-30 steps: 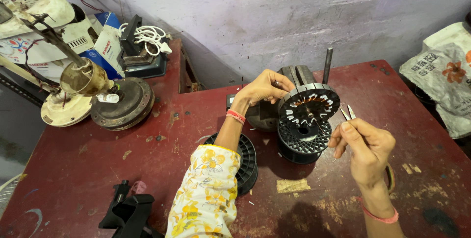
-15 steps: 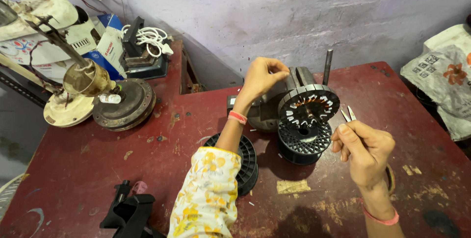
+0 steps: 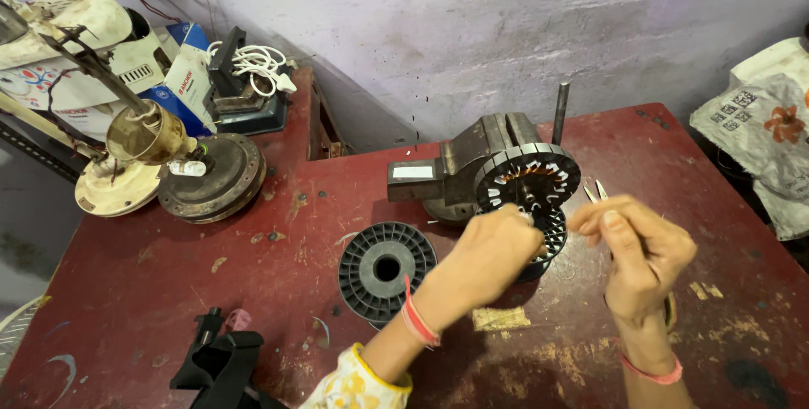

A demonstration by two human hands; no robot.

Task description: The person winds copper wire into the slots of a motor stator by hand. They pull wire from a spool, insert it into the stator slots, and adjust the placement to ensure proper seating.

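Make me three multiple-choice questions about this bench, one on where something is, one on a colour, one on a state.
1. Where is the black spool?
A. left of the left hand
B. on the vise
C. against the wall

2. What colour is the table?
A. green
B. dark red
C. white

3. How is the stator set?
A. lying flat
B. clamped upright in the vise
C. hanging from a cord

Answers: 1 A, it lies flat on the table left of that hand. 2 B, the top is worn red. 3 B, its ring faces the camera.
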